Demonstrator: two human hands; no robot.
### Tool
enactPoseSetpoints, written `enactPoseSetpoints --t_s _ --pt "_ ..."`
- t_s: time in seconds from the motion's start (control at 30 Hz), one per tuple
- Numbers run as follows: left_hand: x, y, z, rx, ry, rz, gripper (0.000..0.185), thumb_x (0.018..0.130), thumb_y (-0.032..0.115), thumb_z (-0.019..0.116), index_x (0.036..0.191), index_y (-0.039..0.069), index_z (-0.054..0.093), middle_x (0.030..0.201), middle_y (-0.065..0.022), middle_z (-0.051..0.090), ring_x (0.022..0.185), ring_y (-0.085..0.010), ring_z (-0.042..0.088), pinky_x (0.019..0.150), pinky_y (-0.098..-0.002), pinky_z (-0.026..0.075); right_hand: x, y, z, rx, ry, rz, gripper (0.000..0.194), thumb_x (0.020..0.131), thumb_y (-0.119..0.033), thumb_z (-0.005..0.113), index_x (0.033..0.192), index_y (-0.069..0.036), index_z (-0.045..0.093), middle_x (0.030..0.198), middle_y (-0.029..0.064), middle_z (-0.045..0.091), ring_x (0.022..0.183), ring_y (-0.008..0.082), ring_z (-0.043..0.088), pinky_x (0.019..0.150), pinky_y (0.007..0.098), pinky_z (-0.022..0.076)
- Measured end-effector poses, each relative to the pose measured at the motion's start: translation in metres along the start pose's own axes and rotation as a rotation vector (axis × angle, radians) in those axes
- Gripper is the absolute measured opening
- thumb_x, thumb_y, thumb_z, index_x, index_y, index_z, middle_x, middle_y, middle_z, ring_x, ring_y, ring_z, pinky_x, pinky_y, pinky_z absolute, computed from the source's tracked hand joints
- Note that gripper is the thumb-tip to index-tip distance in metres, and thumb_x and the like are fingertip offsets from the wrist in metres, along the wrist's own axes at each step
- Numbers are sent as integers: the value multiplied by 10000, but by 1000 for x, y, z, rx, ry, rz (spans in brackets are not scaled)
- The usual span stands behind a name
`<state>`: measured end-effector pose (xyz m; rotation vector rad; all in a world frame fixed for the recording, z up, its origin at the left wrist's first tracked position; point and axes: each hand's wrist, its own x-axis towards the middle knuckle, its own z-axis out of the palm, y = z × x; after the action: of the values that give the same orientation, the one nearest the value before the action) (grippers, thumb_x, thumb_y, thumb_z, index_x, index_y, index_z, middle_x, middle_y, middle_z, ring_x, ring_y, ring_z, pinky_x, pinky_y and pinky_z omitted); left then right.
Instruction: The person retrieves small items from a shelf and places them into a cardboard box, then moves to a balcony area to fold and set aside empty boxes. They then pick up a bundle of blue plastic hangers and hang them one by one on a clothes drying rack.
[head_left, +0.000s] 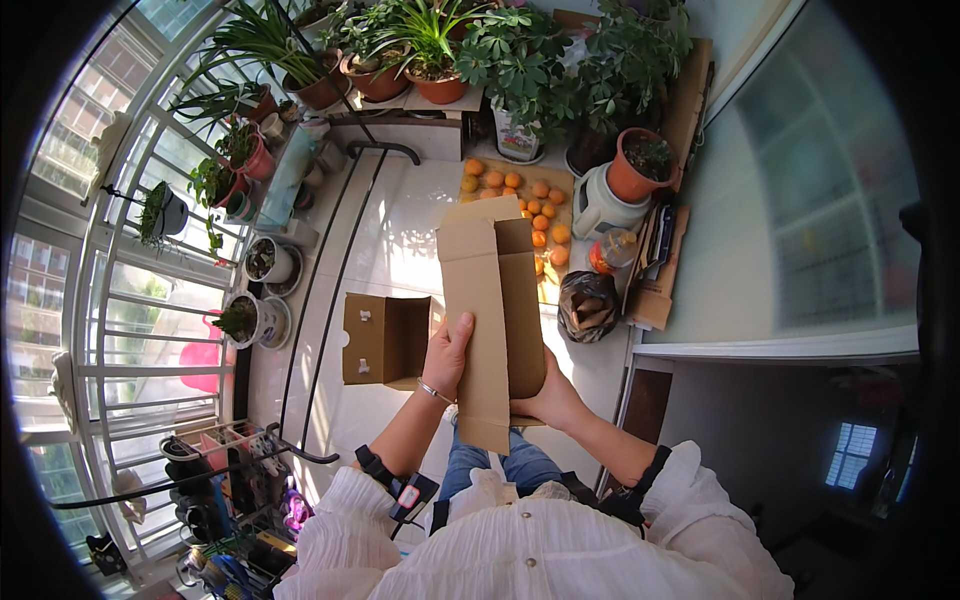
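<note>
Between my two hands is a long brown cardboard box (475, 300), raised in front of me with its flaps loose at both ends. My left hand (448, 356) grips its left side, the thumb lying on the broad panel. At the lower right, my right hand (553, 394) holds the box's darker side, some fingers hidden under it. A second cardboard box (409, 341) stands on the tiled floor, left of my left wrist. Its lid is open and carries two white plastic fasteners (364, 316).
Oranges (540, 223) lie on a cardboard sheet (471, 196) ahead. To the right are a black plastic bag (589, 307), a plastic bottle (613, 251) and a potted plant (641, 161). A black metal rack frame (319, 322) runs along the left, beside pots and a barred window.
</note>
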<state>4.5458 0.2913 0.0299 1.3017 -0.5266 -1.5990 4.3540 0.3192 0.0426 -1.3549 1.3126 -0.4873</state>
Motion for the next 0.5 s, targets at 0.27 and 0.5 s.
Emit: enactPoseSetpoints --t_s 0.27,0.5 --pt "4 -14 -3 214 173 24 411 901 309 615 1158 -7 556 1008 -62 645 875 -110 602 743 -251 494 -8 0 -17 -297 -371 -41 915 674 -270 707 1390 3 207 1144 267 551 971 397 595 880 386 479" --pt "0 -23 11 112 261 279 381 898 329 619 1083 3 548 983 -52 631 841 -102 590 723 -240 489 -6 10 -22 312 -323 40 719 760 -207 738 1335 -3 358 1143 95 584 1054 166 555 927 307 434"
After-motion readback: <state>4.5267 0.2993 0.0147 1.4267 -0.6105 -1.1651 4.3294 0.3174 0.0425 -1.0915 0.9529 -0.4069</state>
